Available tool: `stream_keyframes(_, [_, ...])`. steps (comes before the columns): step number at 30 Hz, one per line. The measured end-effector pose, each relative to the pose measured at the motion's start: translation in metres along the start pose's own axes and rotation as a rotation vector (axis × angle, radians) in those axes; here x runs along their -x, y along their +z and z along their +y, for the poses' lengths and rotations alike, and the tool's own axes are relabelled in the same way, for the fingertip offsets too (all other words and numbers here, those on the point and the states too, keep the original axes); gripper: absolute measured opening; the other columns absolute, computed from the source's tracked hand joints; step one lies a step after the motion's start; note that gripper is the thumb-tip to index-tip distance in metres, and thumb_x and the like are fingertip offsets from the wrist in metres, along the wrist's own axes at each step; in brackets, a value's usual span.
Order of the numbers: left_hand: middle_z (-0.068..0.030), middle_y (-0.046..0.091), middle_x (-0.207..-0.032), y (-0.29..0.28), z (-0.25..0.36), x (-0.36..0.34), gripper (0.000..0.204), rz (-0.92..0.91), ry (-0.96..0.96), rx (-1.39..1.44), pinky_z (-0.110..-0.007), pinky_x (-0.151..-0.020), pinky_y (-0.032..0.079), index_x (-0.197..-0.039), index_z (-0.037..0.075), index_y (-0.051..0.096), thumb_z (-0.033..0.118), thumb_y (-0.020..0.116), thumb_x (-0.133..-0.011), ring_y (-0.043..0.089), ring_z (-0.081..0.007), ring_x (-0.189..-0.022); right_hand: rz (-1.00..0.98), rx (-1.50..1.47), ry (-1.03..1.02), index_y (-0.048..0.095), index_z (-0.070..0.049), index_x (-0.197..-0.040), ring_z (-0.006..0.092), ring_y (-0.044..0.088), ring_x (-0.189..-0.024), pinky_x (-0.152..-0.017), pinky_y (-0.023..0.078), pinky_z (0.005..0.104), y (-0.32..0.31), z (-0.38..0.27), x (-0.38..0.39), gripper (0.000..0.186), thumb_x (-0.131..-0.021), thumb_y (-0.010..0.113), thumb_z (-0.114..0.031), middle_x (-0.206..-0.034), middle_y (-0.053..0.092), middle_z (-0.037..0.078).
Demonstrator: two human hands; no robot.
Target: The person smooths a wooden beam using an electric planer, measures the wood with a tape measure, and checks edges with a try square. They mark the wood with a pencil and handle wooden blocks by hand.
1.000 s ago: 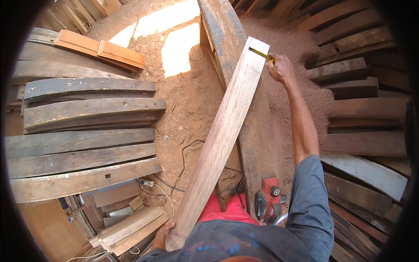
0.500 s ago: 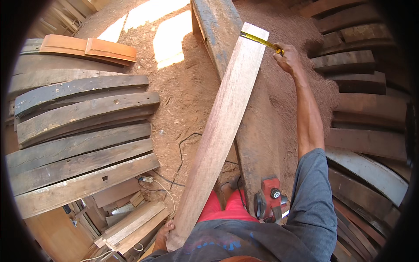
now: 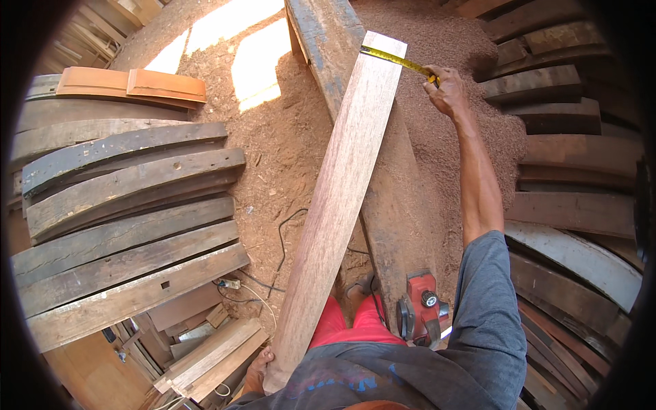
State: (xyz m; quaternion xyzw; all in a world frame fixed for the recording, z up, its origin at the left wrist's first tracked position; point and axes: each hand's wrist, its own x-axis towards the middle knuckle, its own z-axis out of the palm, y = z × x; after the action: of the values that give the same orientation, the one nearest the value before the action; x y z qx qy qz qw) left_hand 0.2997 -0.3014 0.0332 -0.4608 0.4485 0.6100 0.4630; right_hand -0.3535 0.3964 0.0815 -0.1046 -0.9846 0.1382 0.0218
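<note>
Right hand [image 3: 447, 90] has shifted farther from the plank [image 3: 342, 198], gripping the tape measure [image 3: 403, 62] at upper right of frame; left hand [image 3: 257, 370], lower left, grips the plank's near end.

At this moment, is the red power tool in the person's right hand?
No, the right hand holds a yellow tape measure, while the red power tool lies apart from it.

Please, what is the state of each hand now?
Left hand: closed, holding the near end of the wooden plank.
Right hand: closed, holding the yellow tape measure.
</note>
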Motion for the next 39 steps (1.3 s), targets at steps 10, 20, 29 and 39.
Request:
stream_keyframes(10, [-0.0081, 0.066, -0.111, 0.009, 0.008, 0.007, 0.07, 0.012, 0.025, -0.01, -0.03, -0.094, 0.049, -0.127, -0.002, 0.055, 0.037, 0.084, -0.078, 0.062, -0.0183, -0.104, 0.007, -0.285, -0.01, 0.061, -0.01, -0.138, 0.0337, 0.065, -0.114, -0.103, 0.049, 0.0456, -0.016, -0.008, 0.033, 0.053, -0.088, 0.07, -0.024, -0.124, 0.067, 0.02])
stream_keyframes(20, [-0.0107, 0.067, -0.109, 0.092, 0.08, 0.027, 0.068, 0.111, 0.182, -0.208, -0.031, -0.092, 0.05, -0.124, -0.003, 0.057, 0.035, 0.086, -0.076, 0.063, -0.0198, -0.103, -0.007, -0.508, 0.247, 0.047, 0.0, -0.145, 0.0392, 0.052, -0.134, -0.112, 0.041, 0.0441, -0.008, 0.112, 0.302, 0.069, -0.084, 0.072, -0.023, -0.143, 0.055, 0.026])
stream_keyframes(29, [-0.0303, 0.062, -0.126, 0.214, 0.186, 0.042, 0.096, 0.432, 0.698, -0.956, -0.043, -0.099, 0.051, -0.136, -0.012, 0.049, 0.039, 0.089, -0.065, 0.064, -0.0384, -0.115, -0.343, -0.206, 1.147, 0.055, 0.004, -0.137, 0.0407, 0.058, -0.127, -0.104, 0.048, 0.044, -0.038, 0.144, 0.7, 0.066, -0.078, 0.069, -0.023, -0.133, 0.061, 0.03])
stream_keyframes(39, [-0.0267, 0.059, -0.115, 0.342, 0.218, 0.008, 0.073, 0.667, 1.115, -1.506, -0.052, -0.095, 0.049, -0.12, -0.005, 0.05, 0.033, 0.082, -0.066, 0.058, -0.0448, -0.108, -0.844, -0.299, 1.299, 0.07, 0.003, -0.118, 0.0401, 0.06, -0.126, -0.108, 0.047, 0.0451, 0.024, 0.144, 0.92, 0.054, -0.075, 0.07, -0.03, -0.128, 0.066, 0.028])
